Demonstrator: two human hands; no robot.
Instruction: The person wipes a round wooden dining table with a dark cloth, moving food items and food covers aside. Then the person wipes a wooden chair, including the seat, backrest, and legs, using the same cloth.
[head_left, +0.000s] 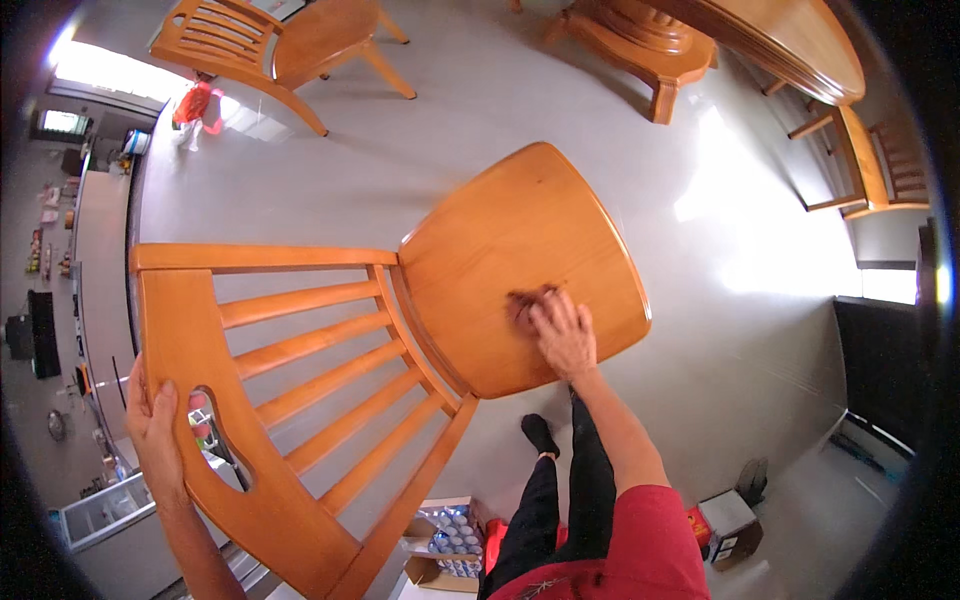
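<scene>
A glossy orange-brown wooden chair (470, 250) fills the middle, its slatted back toward me on the left and its seat farther off to the right. On the left, my left hand (155, 420) grips the top rail of the backrest, thumb on the near face and fingertips showing through the oval cut-out. My right hand (565, 335) rests on the seat with its fingers stretched out. A small dark reddish-brown patch lies beside those fingertips; I cannot tell whether it is a reflection, a mark or a cloth.
Another wooden chair (320, 45) stands at the far left, and a wooden table (790, 45) at the far right with a chair (865, 160) beside it. Near my legs sit an open carton of cans (455, 540) and a white box (728, 518). A long counter (105, 250) runs along the left.
</scene>
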